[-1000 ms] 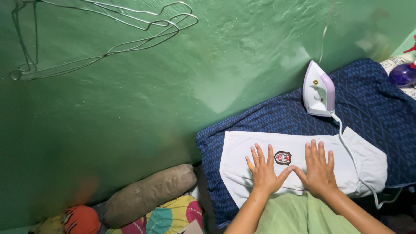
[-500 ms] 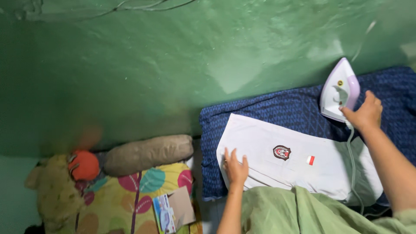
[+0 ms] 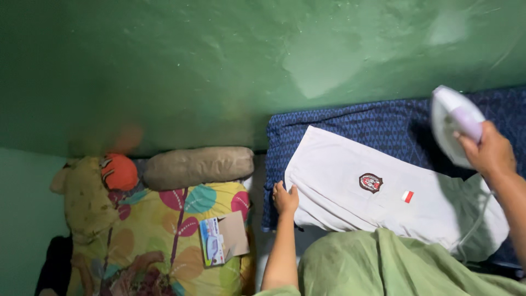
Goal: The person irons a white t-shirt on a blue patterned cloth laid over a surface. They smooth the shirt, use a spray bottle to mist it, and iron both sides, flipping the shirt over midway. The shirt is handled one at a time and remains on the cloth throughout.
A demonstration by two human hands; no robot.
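Two hands at work: the right hand [image 3: 489, 152] is wrapped tight around the handle of the white and lilac iron [image 3: 450, 127], tilted in the air above the far right of the white shirt [image 3: 350, 203]. The left hand [image 3: 285, 198] presses flat on the shirt's left edge. Shirt lies spread on a blue patterned cloth [image 3: 350, 129], a tan bolster [image 3: 198, 166] to the left.
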